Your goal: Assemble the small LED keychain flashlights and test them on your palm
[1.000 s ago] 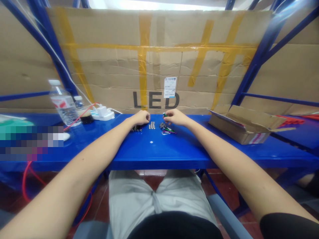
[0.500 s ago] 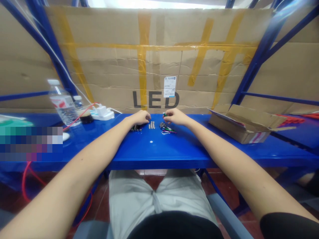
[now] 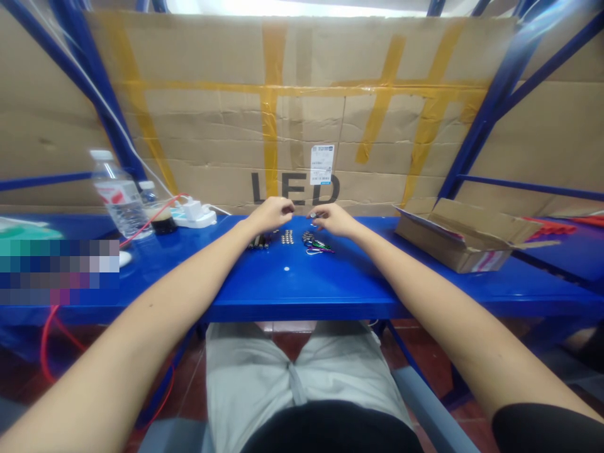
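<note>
My left hand (image 3: 274, 212) hovers over the blue table with thumb and fingers pinched together; whatever lies between the tips is too small to make out. Facing it, my right hand (image 3: 334, 219) grips a small cylinder (image 3: 313, 215) with a shiny end, held just above the table. Below and between the hands stand small silver discs (image 3: 287, 237) in tidy rows. Dark short tubes (image 3: 258, 243) lie side by side under my left wrist. In front of my right hand sits a bunch of metallic pieces (image 3: 317, 243) with green and purple parts and a pale loop.
A white dot (image 3: 286, 268) lies nearer the front edge of the table (image 3: 306, 292). An open cardboard box (image 3: 453, 245) stands right. At left are a water bottle (image 3: 117, 198), a dark-liquid bottle (image 3: 163, 217) and a power strip (image 3: 195, 216) with red cable. Cardboard (image 3: 212, 126) closes the back.
My left hand has risen from the silver discs and moved right, closer to my right hand. The small cylinder in my right hand has turned, showing its shiny end instead of green.
</note>
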{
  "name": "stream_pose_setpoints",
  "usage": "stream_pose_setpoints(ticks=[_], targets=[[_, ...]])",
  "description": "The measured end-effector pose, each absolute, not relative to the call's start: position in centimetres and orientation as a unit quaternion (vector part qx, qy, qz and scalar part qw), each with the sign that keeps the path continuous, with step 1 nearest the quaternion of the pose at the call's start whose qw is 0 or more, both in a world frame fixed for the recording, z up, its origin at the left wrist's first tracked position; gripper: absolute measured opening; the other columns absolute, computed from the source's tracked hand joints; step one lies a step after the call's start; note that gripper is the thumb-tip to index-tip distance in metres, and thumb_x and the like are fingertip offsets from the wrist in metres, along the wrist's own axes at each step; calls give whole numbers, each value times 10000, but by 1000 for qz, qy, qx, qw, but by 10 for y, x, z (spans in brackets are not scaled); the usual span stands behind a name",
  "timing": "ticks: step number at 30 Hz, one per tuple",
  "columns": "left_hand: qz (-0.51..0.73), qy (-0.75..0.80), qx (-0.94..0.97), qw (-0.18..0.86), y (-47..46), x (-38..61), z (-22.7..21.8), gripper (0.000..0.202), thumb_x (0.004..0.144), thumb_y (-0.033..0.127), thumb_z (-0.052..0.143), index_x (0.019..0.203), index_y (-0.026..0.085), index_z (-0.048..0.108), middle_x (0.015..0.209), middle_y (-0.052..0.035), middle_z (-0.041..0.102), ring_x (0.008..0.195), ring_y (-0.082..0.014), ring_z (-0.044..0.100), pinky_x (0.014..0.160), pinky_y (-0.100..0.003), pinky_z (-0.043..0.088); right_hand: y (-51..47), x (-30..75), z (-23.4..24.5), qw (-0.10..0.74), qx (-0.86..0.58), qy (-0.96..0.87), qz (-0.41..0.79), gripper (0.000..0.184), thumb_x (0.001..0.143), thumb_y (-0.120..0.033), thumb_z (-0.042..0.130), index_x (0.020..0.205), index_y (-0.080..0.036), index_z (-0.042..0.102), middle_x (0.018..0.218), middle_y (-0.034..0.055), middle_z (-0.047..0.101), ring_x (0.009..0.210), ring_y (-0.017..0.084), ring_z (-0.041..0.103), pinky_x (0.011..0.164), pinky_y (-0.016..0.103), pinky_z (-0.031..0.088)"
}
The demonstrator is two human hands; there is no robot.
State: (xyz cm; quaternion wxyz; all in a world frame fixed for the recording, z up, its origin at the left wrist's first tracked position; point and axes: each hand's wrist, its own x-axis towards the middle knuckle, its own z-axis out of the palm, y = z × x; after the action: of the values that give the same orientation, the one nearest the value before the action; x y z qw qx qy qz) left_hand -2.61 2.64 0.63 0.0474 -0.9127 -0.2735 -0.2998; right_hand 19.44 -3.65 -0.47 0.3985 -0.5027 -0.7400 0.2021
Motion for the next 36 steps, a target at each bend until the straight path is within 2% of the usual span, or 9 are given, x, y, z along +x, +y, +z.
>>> stream_pose_setpoints(ticks=[4,10,19,25,36], targets=[[-377,-164,-908,81,10,-6,12,136,883,174,587,944,152,707,921,-80,730,873,-174,654,809,-298,503,-35,195,-4,421,-497,-726,221,227,786,13,602,904,-136,726,785,45,715,642,144,648,639,268,558],[-410,-82,-902,103,8,7,4,119,929,186,591,988,159,690,931,-80,694,921,-183,636,835,-319,520,-42,193,-1,429,-473,-731,243,203,780,15,591,872,-124,708,763,43,703,647,142,642,641,281,576],[-411,-69,-904,96,12,4,2,123,935,190,604,988,172,713,940,-80,690,909,-176,645,830,-319,530,-42,190,-2,447,-456,-717,279,180,772,8,603,832,-135,693,740,33,698,694,147,658,650,265,581],[-405,-69,-906,101,12,5,1,141,952,193,570,994,165,702,960,-91,700,929,-178,649,837,-323,534,-34,194,-6,444,-456,-730,249,144,782,-43,619,851,-138,701,741,19,692,639,138,645,672,287,580],[-412,-57,-902,113,13,7,0,138,961,202,553,991,152,678,931,-97,694,905,-181,638,816,-319,528,-27,197,-8,447,-450,-743,211,131,791,-91,631,876,-148,715,801,25,699,696,155,670,682,288,590]])
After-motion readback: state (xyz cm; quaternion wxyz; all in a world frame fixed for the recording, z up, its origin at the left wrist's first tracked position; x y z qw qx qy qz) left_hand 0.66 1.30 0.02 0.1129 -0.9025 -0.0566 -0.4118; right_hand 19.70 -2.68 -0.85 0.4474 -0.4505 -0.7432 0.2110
